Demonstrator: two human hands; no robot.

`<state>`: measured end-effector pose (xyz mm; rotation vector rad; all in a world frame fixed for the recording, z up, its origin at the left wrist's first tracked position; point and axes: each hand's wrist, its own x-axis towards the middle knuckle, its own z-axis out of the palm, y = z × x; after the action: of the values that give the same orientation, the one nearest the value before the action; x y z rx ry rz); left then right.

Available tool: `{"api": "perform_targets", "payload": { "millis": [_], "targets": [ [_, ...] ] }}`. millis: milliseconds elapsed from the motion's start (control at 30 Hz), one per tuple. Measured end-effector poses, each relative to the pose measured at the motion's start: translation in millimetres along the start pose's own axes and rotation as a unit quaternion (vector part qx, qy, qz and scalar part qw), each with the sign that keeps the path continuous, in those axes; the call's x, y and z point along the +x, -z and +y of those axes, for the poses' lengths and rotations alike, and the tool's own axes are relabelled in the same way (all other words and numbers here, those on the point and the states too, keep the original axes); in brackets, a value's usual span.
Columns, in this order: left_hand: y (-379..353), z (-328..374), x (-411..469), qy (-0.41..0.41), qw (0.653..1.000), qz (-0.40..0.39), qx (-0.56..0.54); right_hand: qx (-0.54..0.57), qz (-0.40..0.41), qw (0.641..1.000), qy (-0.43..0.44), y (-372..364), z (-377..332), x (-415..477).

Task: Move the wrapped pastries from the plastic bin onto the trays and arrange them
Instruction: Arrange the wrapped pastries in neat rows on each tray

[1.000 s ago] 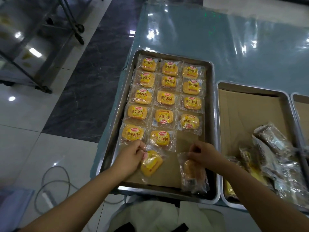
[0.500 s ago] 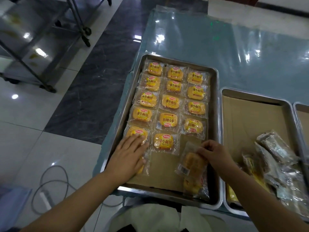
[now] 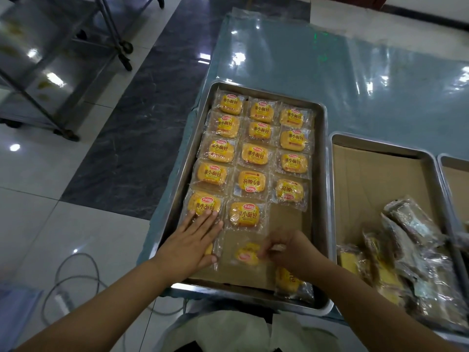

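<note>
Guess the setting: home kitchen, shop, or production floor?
Probably a bakery or food-packing workroom: metal baking trays lined with cardboard, rows of identical wrapped pastries, and a wheeled steel rack on tiled floor beside the plastic-covered table.

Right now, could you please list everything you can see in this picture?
Left tray: one, steel, table's left.
Rowed pastries: fourteen, yellow, left tray.
Loose pastries: three, yellow, that tray's near end.
Middle tray: one, steel, beside it.
Pastry heap: one, yellow-brown, middle tray's near end.
Third tray: one, steel, right edge.
Table cover: one, blue-green, under trays.
Cart: one, metal, floor, far left.
Cable: one, pale, floor.
Left hand: flat on near-left loose pastry.
Right hand: pinches middle loose pastry.
</note>
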<state>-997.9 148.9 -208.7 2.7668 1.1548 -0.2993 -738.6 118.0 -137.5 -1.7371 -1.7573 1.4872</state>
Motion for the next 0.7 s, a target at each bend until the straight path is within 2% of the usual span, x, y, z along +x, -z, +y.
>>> {"api": "perform_targets", "payload": {
  "millis": [67, 133, 233, 333, 467, 567, 700],
  "targets": [
    [3, 1, -1, -0.002, 1.0, 0.014, 0.004, -0.162, -0.028, 0.986, 0.028, -2, 13, 0],
    [2, 1, -1, -0.006, 1.0, 0.025, 0.012, -0.258, -0.025, 0.962, 0.08, -4, 26, -3],
    [2, 4, 0, -0.021, 0.999, 0.042, 0.014, -0.269, -0.025, 0.955, 0.123, -11, 35, -6],
    [4, 13, 6, -0.072, 0.995, 0.065, 0.009, -0.273, -0.036, 0.949, 0.156, -16, 39, -4],
    [6, 25, 16, -0.114, 0.99, 0.072, 0.044, -0.287, -0.049, 0.942, 0.17, -17, 38, 1],
    [11, 29, 20, -0.114, 0.99, 0.075, 0.035, -0.265, -0.028, 0.947, 0.177, -13, 35, 0],
    [11, 32, 22, -0.106, 0.991, 0.084, 0.014, -0.281, 0.045, 0.949, 0.134, 3, 40, -3]
  ]
}}
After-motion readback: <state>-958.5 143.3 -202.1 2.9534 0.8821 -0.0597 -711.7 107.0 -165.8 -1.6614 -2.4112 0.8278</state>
